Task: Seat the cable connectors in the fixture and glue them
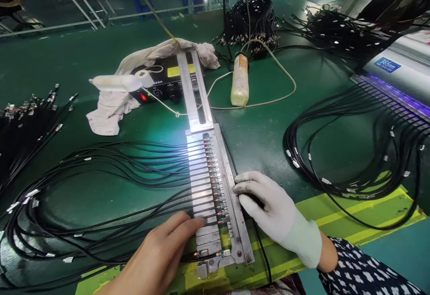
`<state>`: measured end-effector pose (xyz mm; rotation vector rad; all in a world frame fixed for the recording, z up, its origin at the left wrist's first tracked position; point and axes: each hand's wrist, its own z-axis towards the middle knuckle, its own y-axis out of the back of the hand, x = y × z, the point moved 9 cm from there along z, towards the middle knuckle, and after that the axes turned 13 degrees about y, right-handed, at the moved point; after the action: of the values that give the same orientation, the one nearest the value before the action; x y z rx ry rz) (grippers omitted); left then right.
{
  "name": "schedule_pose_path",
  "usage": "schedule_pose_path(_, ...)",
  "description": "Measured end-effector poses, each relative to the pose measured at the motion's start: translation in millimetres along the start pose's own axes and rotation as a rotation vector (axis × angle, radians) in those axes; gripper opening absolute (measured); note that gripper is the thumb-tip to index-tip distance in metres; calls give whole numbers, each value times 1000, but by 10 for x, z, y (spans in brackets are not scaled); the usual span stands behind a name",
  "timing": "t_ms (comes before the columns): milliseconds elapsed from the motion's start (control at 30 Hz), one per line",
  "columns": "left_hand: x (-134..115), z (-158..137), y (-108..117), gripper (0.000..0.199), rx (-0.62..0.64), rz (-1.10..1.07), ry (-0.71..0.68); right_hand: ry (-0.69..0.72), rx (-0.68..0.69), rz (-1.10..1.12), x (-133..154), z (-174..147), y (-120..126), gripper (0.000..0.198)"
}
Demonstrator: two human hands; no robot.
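A long metal fixture (231,183) lies on the green table, with several black cables (110,165) clamped side by side in its slots; their small coloured ends (215,187) line its middle channel. My bare left hand (157,254) rests flat on the near slots, fingertips touching the clamp plates. My right hand (272,210), in a white glove, presses on the fixture's right rail, fingers curled down. Neither hand holds anything that I can see. A second metal bar (193,93) extends from the fixture's far end.
A black control box (161,84) sits under a white cloth (110,106) at the back. A white dispenser pen (114,83) and a bottle (240,80) lie nearby. Cable bundles sit at left (23,120), back (251,21) and right (352,151). A UV lamp unit (399,80) glows at right.
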<state>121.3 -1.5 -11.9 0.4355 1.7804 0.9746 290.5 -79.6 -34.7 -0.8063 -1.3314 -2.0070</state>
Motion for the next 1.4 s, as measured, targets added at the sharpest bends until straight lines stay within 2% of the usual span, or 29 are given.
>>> schedule_pose_path(133, -11, 41, -9, 39, 29, -16, 4, -3, 2, 3, -3, 10, 2, 18)
schedule_pose_path(300, 37, -15, -43, 34, -10, -29, -42, 5, -6, 7, -2, 8, 1, 17)
schedule_pose_path(367, 71, -129, -100, 40, -40, 59, -73, 7, -9, 7, -4, 4, 1, 17)
schedule_pose_path(500, 146, -365, -156, 47, -207, 356, -47, -3, -2, 15, -19, 13, -9, 16)
schedule_pose_path(600, 103, -420, -239, 52, -222, 452, -78, -29, 16, 31, -42, 36, -28, 16)
schedule_pose_path(767, 15, -372, -165, 49, -228, 354, -122, -4, 75, -26, 37, -43, -23, 19)
schedule_pose_path(800, 17, -383, -127, 46, -224, 308, -122, 46, 113, -59, 102, -95, -38, 25)
schedule_pose_path(900, 89, -473, -55, 31, -191, 192, -89, 261, 235, -168, 342, -315, -120, 60)
schedule_pose_path(933, 128, -508, -47, 27, -183, 176, -66, 316, 253, -208, 401, -384, -139, 63)
schedule_pose_path(1000, 166, -566, -35, 21, -183, 160, -52, 376, 258, -283, 469, -470, -162, 54)
schedule_pose_path(1100, 152, -562, 32, 22, -225, 132, -54, 385, 263, -354, 492, -470, -217, 41)
schedule_pose_path(1200, 106, -475, 145, 20, -311, 151, -53, 341, 266, -369, 463, -384, -271, 39)
schedule_pose_path(1300, 66, -387, 198, 19, -412, 261, -58, 285, 246, -349, 404, -287, -242, 49)
schedule_pose_path(1400, 82, -289, 120, 20, -398, 293, -55, 250, 289, -261, 317, -231, -175, 71)
